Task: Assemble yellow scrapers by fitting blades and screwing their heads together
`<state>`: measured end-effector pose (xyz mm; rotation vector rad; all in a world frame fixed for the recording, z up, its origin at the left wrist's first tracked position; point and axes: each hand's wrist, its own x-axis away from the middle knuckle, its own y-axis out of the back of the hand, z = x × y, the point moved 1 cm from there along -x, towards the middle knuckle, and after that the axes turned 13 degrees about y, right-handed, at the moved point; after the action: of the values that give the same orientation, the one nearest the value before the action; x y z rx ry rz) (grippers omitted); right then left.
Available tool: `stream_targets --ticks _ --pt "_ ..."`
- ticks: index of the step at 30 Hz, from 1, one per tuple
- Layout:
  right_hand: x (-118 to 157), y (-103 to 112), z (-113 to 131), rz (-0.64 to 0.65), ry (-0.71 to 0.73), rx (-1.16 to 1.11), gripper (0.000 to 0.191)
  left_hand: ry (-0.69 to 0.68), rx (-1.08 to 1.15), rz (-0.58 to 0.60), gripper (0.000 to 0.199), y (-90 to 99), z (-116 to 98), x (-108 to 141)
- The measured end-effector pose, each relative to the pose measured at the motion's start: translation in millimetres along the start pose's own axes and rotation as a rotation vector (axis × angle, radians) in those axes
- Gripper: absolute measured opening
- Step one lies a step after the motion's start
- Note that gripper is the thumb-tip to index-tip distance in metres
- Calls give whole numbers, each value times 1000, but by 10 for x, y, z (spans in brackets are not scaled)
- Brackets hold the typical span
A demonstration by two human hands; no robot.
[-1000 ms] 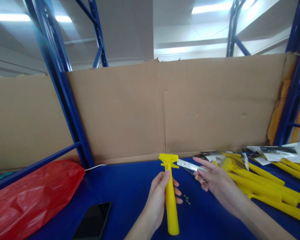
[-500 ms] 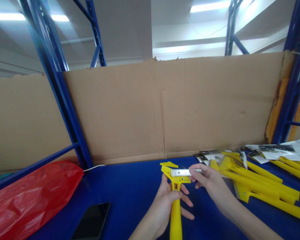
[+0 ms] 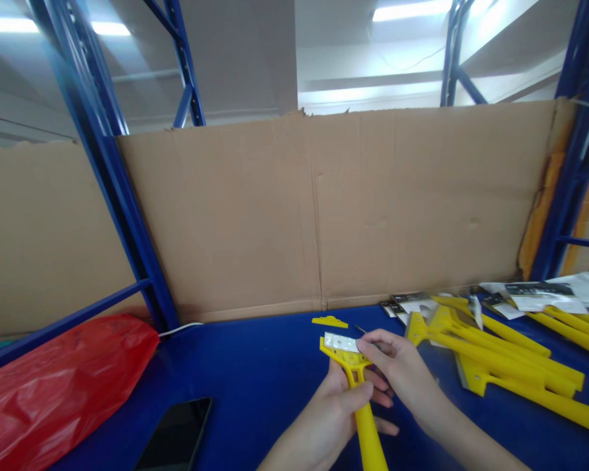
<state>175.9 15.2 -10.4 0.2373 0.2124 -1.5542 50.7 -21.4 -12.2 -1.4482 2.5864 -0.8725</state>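
Observation:
A yellow scraper (image 3: 370, 428) leans with its wide head up and its handle toward me. My left hand (image 3: 334, 411) is closed around the neck, thumb across the front and the other fingers behind. A flat silvery blade (image 3: 341, 342) lies over the scraper's head. My right hand (image 3: 403, 371) pinches the blade's right end between thumb and fingers. Just beyond the head, a small yellow cover strip (image 3: 330, 321) rests on the blue surface. A thin dark object (image 3: 360, 328) shows beside my right fingertips, too small to name.
Several yellow scrapers (image 3: 515, 363) lie piled on the right, with printed packets (image 3: 544, 297) behind. A black phone (image 3: 177, 432) and a red plastic bag (image 3: 73, 386) are at left. Cardboard (image 3: 245, 222) walls the back of the blue table (image 3: 255, 366), between blue posts (image 3: 127, 216).
The blade has moved left and now lies across the scraper's head. My right hand has followed it, and the scraper has tilted, its handle end swinging right.

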Motion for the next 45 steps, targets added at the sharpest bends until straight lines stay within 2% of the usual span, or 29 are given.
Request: stream_targets --ticks 2,6,9,12,17,19,23,26,32,38,45 --pt "2 9 15 -16 15 41 34 8 -40 -97 51 14 9 -19" --pt "-18 66 67 -81 39 139 28 -30 -136 -422 47 107 -68 -47" --pt "-29 77 78 -91 39 149 27 -103 -167 -468 42 165 -147 -63" --pt "-23 54 63 -68 11 151 26 -139 -157 -454 37 204 -172 -79" --pt "8 21 36 64 -122 127 29 -141 -140 -354 30 245 -133 -87" --pt "16 23 40 62 -133 109 29 -131 -138 -345 26 254 -123 -78" --pt "18 24 59 -1 -104 81 27 -52 -82 -405 23 254 -129 -53" --pt "12 18 65 7 -126 102 23 -6 -75 -448 22 252 -147 -43" --pt "24 33 60 178 -296 82 22 -24 -106 -393 18 250 -173 -35" --pt "69 18 101 118 -225 72 20 -39 -87 -362 16 243 -155 -21" --pt "54 -15 108 86 -132 107 21 -3 10 -374 25 199 -152 -36"
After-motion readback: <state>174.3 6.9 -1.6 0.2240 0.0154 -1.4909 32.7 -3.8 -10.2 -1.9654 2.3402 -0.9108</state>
